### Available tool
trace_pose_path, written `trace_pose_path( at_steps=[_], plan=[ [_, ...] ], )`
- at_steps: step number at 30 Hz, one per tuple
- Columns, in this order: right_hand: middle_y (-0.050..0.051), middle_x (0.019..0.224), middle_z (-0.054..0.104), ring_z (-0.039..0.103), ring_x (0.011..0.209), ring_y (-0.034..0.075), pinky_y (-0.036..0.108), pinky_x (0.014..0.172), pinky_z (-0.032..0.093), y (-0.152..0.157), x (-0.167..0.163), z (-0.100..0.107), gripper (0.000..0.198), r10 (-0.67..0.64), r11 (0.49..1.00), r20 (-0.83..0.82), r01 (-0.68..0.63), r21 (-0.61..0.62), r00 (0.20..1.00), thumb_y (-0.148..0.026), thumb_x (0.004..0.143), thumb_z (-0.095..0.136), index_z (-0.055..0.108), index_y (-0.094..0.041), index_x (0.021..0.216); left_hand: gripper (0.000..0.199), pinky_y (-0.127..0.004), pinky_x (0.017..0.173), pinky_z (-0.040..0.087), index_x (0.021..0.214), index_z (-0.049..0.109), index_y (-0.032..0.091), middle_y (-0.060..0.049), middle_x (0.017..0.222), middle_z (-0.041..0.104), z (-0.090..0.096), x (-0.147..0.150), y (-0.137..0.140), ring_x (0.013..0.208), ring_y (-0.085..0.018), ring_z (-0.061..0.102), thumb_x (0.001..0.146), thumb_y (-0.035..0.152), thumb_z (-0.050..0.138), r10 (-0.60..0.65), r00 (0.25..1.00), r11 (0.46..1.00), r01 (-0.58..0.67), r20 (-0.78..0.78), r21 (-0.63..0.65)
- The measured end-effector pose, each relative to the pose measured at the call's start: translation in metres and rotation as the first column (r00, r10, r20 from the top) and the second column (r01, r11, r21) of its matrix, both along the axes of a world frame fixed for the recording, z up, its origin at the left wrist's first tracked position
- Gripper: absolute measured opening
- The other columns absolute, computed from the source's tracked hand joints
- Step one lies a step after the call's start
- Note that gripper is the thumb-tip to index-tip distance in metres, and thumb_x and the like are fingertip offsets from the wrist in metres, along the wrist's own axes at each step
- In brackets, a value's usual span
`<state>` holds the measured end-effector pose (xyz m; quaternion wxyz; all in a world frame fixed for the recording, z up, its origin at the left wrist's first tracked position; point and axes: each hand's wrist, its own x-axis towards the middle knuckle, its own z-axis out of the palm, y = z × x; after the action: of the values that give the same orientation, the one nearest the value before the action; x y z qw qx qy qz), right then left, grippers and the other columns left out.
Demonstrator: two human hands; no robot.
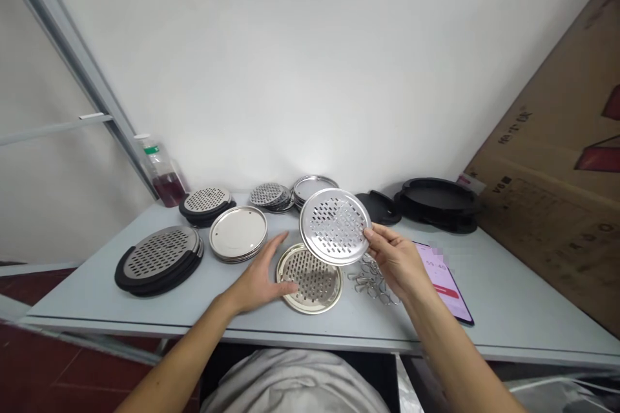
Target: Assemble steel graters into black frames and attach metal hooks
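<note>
My right hand [394, 258] pinches the right edge of a round perforated metal plate [335, 226], holding it tilted above the table. Below it lies a second perforated plate [312, 281], resting in or on a shiny round metal rim. My left hand [259, 281] is open, thumb and fingers spread, with the thumb over the left edge of that lower plate. Whether the thumb touches it I cannot tell. Beside my right hand sits a loose pile of metal wire clips [372, 281], partly hidden by the hand and the raised plate.
Smooth metal discs [238, 232] are stacked left of centre. Perforated plates in black holders [159, 258] lie farther left. Small perforated discs [268, 195], a bottle [165, 174] and black round trays [438, 200] line the back. A phone [443, 281] and a cardboard box [547, 161] are at the right.
</note>
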<state>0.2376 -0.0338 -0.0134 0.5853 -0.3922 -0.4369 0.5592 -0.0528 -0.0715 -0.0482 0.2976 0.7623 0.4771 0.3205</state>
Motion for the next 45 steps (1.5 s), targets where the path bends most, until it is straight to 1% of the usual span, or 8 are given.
trace_pose_path(
  at_steps=[4, 8, 13, 18, 22, 27, 34, 45],
  plan=[
    [0.007, 0.091, 0.075, 0.068, 0.079, 0.018, 0.032, 0.079, 0.052, -0.003, -0.011, -0.010, 0.029, 0.089, 0.992, -0.040, -0.092, -0.089, 0.995, -0.035, 0.071, 0.081, 0.076, -0.019, 0.095, 0.106, -0.054, 0.118, 0.024, 0.151, 0.022, 0.027, -0.013, 0.158, 0.026, -0.001, 0.002, -0.007, 0.145, -0.035, 0.024, 0.067, 0.050, 0.081, 0.076, 0.996, 0.989, -0.082, 0.053, 0.127],
    [0.007, 0.089, 0.075, 0.068, 0.078, 0.019, 0.032, 0.079, 0.051, -0.003, -0.027, -0.019, 0.029, 0.137, 0.983, -0.056, -0.143, -0.115, 0.989, -0.037, 0.070, 0.081, 0.076, -0.019, 0.092, 0.100, -0.051, 0.116, 0.031, 0.150, 0.025, 0.029, -0.012, 0.154, 0.036, -0.005, 0.004, -0.005, 0.140, -0.033, 0.036, 0.070, 0.047, 0.081, 0.133, 0.981, 0.972, -0.157, 0.140, 0.174],
    [0.001, 0.077, 0.072, 0.066, 0.073, 0.017, 0.032, 0.077, 0.051, -0.002, -0.028, -0.034, 0.053, 0.129, 0.980, -0.059, -0.136, -0.142, 0.990, -0.034, 0.071, 0.081, 0.066, -0.022, 0.120, 0.090, -0.051, 0.114, 0.032, 0.146, 0.039, 0.029, -0.010, 0.148, 0.045, -0.008, 0.003, 0.000, 0.138, -0.032, 0.040, 0.068, 0.049, 0.081, 0.200, 0.973, 0.948, -0.222, 0.116, 0.229],
    [0.001, 0.080, 0.068, 0.062, 0.073, 0.016, 0.032, 0.074, 0.050, -0.008, -0.013, -0.032, 0.058, 0.190, 0.982, 0.199, -0.184, -0.048, 0.961, -0.038, 0.075, 0.077, 0.061, -0.019, 0.128, 0.082, -0.049, 0.113, 0.036, 0.141, 0.048, 0.027, -0.010, 0.142, 0.053, -0.002, -0.002, -0.006, 0.133, -0.031, 0.047, 0.069, 0.053, 0.078, 0.212, 0.972, 0.943, -0.230, 0.099, 0.239],
    [0.008, 0.109, 0.066, 0.061, 0.101, 0.024, 0.037, 0.084, 0.051, -0.017, -0.002, -0.019, 0.058, 0.258, 0.942, 0.508, -0.331, 0.058, 0.822, -0.041, 0.073, 0.078, 0.063, -0.022, 0.126, 0.077, -0.048, 0.112, 0.037, 0.141, 0.049, 0.025, -0.010, 0.141, 0.054, -0.001, -0.008, -0.015, 0.131, -0.031, 0.049, 0.074, 0.055, 0.074, 0.185, 0.981, 0.968, -0.191, 0.051, 0.161],
    [0.009, 0.120, 0.062, 0.062, 0.102, 0.026, 0.039, 0.083, 0.053, -0.029, 0.004, -0.019, 0.068, 0.147, 0.914, 0.756, -0.380, 0.142, 0.637, -0.048, 0.070, 0.080, 0.059, -0.027, 0.131, 0.077, -0.049, 0.109, 0.041, 0.137, 0.053, 0.023, -0.011, 0.136, 0.059, -0.006, -0.009, -0.020, 0.126, -0.031, 0.054, 0.071, 0.056, 0.075, 0.089, 0.995, 0.990, -0.083, -0.048, 0.118],
    [0.012, 0.125, 0.060, 0.056, 0.113, 0.031, 0.047, 0.099, 0.046, -0.035, 0.011, -0.043, 0.078, -0.097, 0.861, 0.892, -0.411, 0.298, 0.442, -0.057, 0.069, 0.077, 0.052, -0.025, 0.137, 0.091, -0.050, 0.112, 0.037, 0.144, 0.043, 0.028, -0.010, 0.143, 0.052, -0.011, -0.011, -0.020, 0.133, -0.031, 0.046, 0.066, 0.058, 0.078, 0.072, 0.982, 0.986, -0.043, -0.174, 0.164],
    [0.015, 0.117, 0.066, 0.059, 0.105, 0.034, 0.053, 0.093, 0.047, -0.028, 0.006, -0.059, 0.079, -0.303, 0.782, 0.908, -0.469, 0.411, 0.290, -0.064, 0.069, 0.072, 0.054, -0.024, 0.135, 0.090, -0.051, 0.112, 0.036, 0.145, 0.042, 0.028, -0.011, 0.143, 0.052, -0.017, -0.016, -0.018, 0.135, -0.032, 0.043, 0.067, 0.058, 0.077, 0.089, 0.975, 0.989, -0.062, -0.204, 0.136]
  ],
)
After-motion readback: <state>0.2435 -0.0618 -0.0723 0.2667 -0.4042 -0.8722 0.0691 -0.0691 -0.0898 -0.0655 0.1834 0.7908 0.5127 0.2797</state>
